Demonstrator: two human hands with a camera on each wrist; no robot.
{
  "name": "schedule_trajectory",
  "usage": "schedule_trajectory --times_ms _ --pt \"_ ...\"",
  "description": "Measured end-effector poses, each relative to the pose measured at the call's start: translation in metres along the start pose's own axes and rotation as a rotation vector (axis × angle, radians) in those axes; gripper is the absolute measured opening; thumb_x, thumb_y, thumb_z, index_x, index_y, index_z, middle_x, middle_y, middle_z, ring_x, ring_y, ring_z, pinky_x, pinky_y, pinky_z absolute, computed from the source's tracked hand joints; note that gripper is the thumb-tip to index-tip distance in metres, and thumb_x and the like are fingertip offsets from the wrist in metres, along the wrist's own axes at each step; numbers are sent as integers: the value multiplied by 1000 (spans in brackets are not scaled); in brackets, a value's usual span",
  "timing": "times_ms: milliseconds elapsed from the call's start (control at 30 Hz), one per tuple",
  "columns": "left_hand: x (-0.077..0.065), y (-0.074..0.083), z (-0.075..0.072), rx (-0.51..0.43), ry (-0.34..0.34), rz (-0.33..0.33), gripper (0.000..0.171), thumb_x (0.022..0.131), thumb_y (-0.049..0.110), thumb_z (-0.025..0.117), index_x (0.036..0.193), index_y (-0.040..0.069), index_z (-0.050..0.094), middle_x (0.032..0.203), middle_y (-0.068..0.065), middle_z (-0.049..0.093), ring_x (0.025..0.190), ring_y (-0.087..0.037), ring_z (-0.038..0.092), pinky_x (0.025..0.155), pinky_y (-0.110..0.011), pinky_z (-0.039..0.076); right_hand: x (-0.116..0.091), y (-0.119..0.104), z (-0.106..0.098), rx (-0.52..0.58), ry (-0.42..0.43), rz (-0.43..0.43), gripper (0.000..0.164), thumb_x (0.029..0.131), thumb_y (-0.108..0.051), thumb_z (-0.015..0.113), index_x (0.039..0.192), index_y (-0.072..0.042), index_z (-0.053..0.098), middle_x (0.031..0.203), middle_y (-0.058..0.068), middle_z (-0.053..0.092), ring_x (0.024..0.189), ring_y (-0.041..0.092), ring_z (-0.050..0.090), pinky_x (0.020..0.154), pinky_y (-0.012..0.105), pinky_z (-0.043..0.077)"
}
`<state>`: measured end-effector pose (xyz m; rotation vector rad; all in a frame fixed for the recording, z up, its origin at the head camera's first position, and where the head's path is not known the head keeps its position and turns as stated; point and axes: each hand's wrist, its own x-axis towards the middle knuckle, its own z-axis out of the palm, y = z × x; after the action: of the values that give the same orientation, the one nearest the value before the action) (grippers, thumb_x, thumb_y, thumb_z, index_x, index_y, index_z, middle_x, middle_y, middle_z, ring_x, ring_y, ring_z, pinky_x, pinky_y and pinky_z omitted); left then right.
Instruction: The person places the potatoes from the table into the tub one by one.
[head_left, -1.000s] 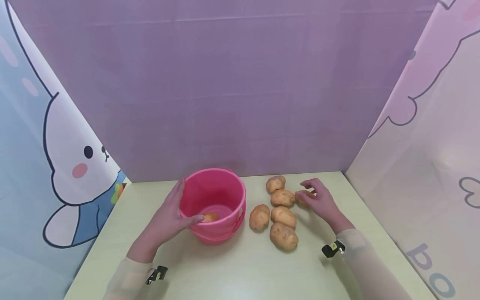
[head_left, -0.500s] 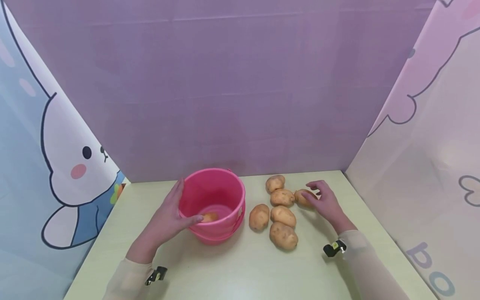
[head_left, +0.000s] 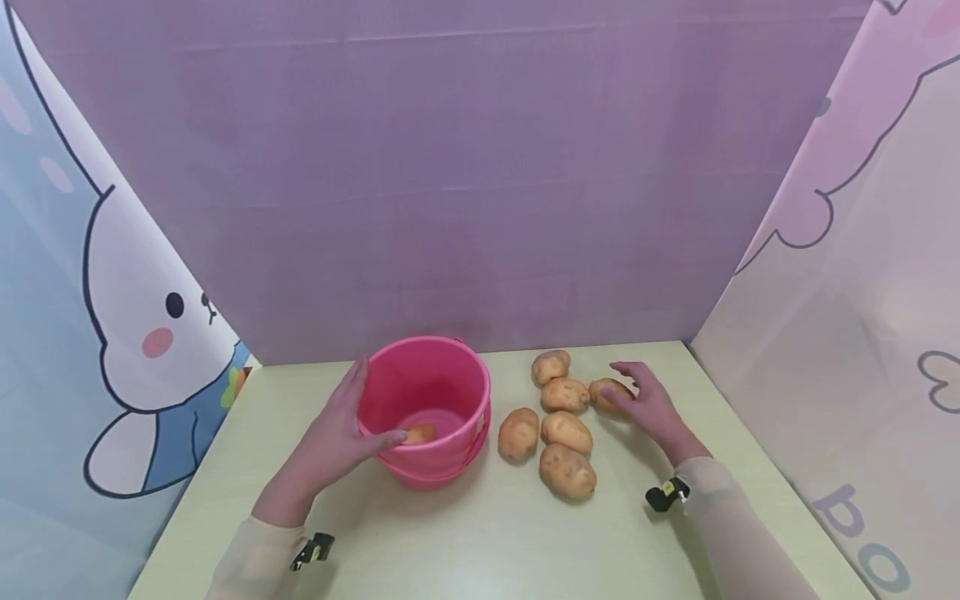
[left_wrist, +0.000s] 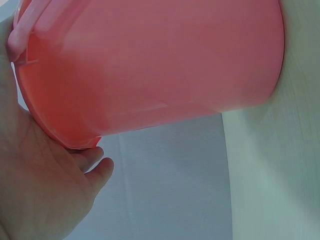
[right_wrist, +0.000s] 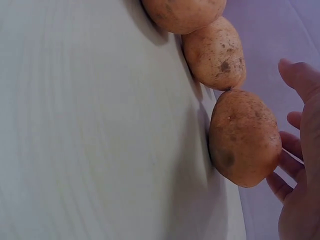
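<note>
A pale bench (head_left: 450, 554) runs across the bottom of the frame, with a purple backdrop (head_left: 487, 183) behind it, a rabbit-printed panel (head_left: 135, 333) at left and a pink-and-white panel (head_left: 862, 333) at right. Just below centre stands a pink bucket (head_left: 442, 461), a potato (head_left: 420, 433) partly visible inside near the front rim. Between the bucket and the right-hand grip (head_left: 651, 408), right of centre, lies a group of five potatoes (head_left: 567, 472) in the way. Compared with one second ago, the right-hand grip sits slightly farther right, uncovering more of the rightmost potato (head_left: 606, 392); the bucket and the group look unmoved. The left-hand grip (head_left: 337, 433) holds the bucket's rim, thumb over the near edge, fingers along the left side. The right-hand grip is spread, thumb and fingers apart. The rightmost potato lies on the bench, its left end against one of the group; in the right wrist view it is just left of the fingers (right_wrist: 291, 144), whose contact with it I cannot tell.
</note>
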<state>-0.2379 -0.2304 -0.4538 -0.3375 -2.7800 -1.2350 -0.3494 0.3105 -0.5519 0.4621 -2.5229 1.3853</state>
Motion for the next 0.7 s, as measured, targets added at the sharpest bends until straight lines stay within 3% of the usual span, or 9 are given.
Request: schedule_trajectory --times_ms 233,400,700 --pt "0 -1 0 -18 -1 -2 141 79 64 95 179 33 2 183 -7 17 159 -45 32 95 -58 65 2 2 4 11 -67 74 73 101 -23 85 161 -2 50 165 26 45 154 50 40 124 68 37" --pt "0 -2 0 -8 -9 0 142 79 66 94 180 30 1 183 -9 15 160 -46 29 96 -60 64 6 10 8 -21 -81 120 80 98 -32 88 163 -6 49 166 24 45 151 49 44 121 65 42" --pt "1 -3 0 -15 -12 -8 141 80 64 94 180 30 1 183 -8 14 160 -46 29 96 -60 64 8 19 11 -34 -84 119 84 95 -34 92 162 -4 51 159 24 52 139 43 52 119 61 40"
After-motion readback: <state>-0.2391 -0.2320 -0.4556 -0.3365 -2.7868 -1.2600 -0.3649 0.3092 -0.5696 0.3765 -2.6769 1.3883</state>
